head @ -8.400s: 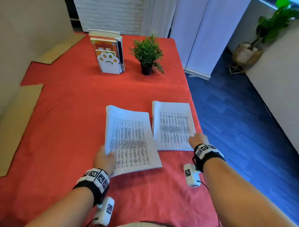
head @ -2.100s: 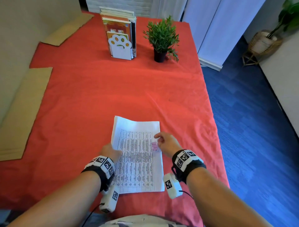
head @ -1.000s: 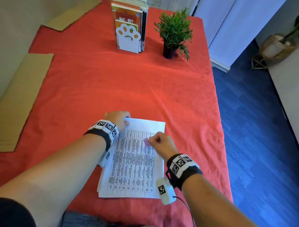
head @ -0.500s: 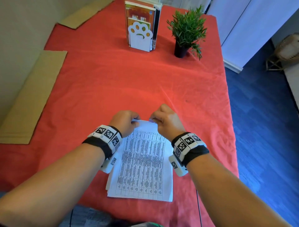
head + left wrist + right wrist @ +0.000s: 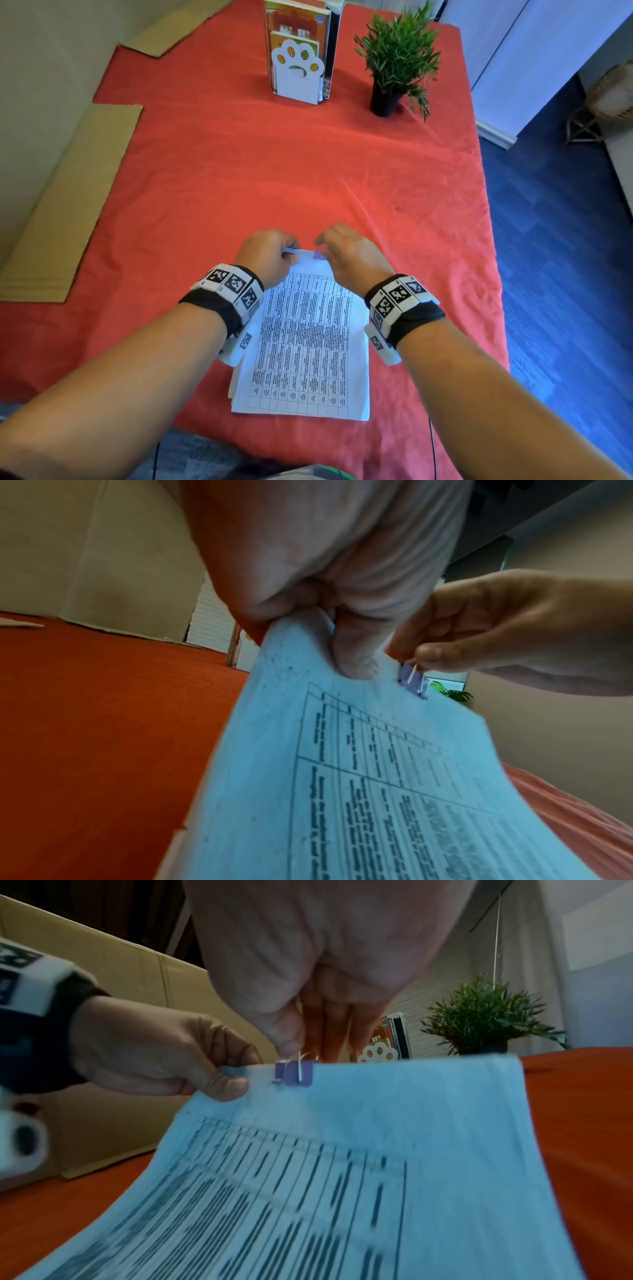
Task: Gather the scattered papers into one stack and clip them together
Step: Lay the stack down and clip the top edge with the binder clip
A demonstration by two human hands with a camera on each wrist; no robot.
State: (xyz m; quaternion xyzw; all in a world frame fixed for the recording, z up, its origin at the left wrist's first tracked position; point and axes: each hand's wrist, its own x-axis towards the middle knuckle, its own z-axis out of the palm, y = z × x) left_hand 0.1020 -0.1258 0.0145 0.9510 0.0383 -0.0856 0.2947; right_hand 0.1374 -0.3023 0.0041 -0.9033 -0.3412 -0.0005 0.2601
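One stack of printed papers [image 5: 305,346] lies on the red tablecloth near the front edge, its far edge lifted. My left hand [image 5: 270,255] pinches that far edge at its left part, thumb on top of the papers [image 5: 377,791]. A small purple binder clip [image 5: 294,1073] sits on the top edge of the papers [image 5: 377,1177]. My right hand [image 5: 346,253] pinches the clip's wire handles, seen as the clip [image 5: 411,679] in the left wrist view and as the clip [image 5: 320,254] in the head view.
A white paw-shaped bookend with books [image 5: 298,58] and a small potted plant [image 5: 394,65] stand at the far end of the table. Flat cardboard sheets [image 5: 68,205] lie along the left. The table's right edge [image 5: 489,240] drops to a blue floor.
Two separate paper stacks became one. My right hand brought the purple clip from the middle of the page up to the far edge, and my left hand moved up to pinch that edge.
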